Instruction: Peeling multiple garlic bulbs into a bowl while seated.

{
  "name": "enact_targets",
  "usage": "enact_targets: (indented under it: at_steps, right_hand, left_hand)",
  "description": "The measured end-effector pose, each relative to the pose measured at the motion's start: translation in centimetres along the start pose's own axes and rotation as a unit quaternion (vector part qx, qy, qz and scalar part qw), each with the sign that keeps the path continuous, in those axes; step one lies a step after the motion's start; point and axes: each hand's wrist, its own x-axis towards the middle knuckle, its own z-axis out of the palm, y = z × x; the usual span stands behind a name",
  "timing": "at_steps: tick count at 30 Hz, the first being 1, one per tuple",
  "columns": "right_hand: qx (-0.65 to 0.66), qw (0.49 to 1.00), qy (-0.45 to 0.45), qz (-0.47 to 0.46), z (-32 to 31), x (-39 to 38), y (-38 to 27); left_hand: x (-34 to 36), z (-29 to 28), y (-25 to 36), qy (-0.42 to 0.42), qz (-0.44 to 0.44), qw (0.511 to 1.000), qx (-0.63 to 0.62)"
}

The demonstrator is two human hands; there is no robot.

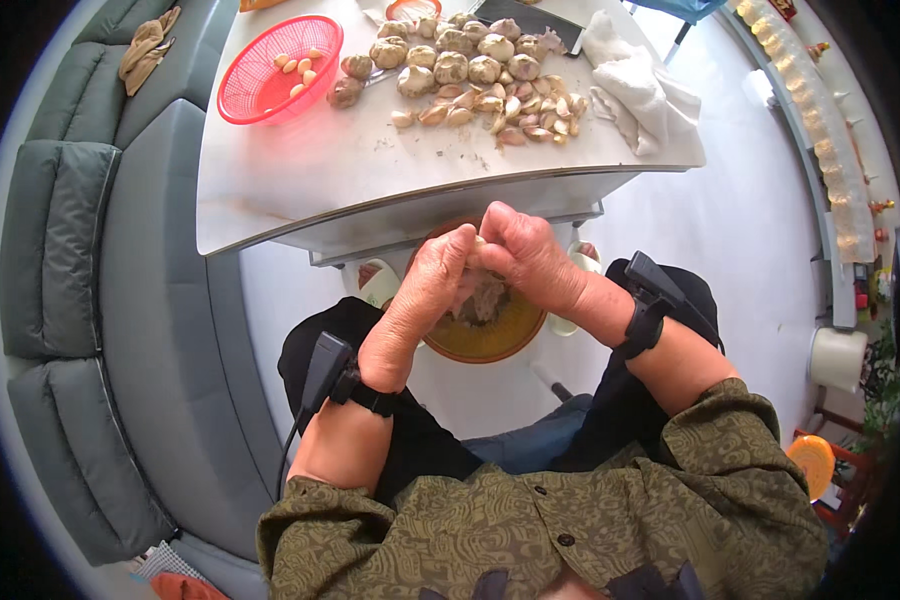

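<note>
Bright room: pale floor [760, 240], grey sofa [60, 260] along the left. White table [270, 190] ahead, bearing whole garlic bulbs [451, 68], loose cloves [537, 115] heaped nearer the edge, a red mesh basket [238, 90] with pale cloves [308, 76] inside, and a crumpled white cloth [630, 90]. Below the table edge, an amber bowl [485, 353] with papery scraps [485, 300] in it. Left hand [432, 275] and right hand [530, 258]: together above the bowl, thumbs and fingers closed on a small pale piece [478, 243], apparently a garlic clove, mostly hidden; cannot tell its exact shape. Expected handling: light, firm, smooth, slightly slippery where bare; liable to bruise or snap under hard pressure. Best hold: lightly across the plump middle, between thumb and forefinger, with the ends left free for the other hand.
</note>
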Motion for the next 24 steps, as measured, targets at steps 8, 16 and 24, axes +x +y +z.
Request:
enact_targets:
  at_steps: [8,16,24]
  right_hand:
    - [-0.156,0.984,0.039,-0.078,1.0,-0.2,1.1]
    - [-0.211,0.956,0.110,-0.172,2.2,0.2,0.8]
    - [-0.268,0.913,0.110,-0.286,1.8,0.5,1.0]
  left_hand:
    - [0.2,0.5,-0.5,0.060,0.061,0.987,0.138]
    - [0.0,0.3,-0.9,0.046,-0.009,0.998,-0.044]
    - [0.0,0.6,-1.2,0.053,0.036,0.991,-0.116]
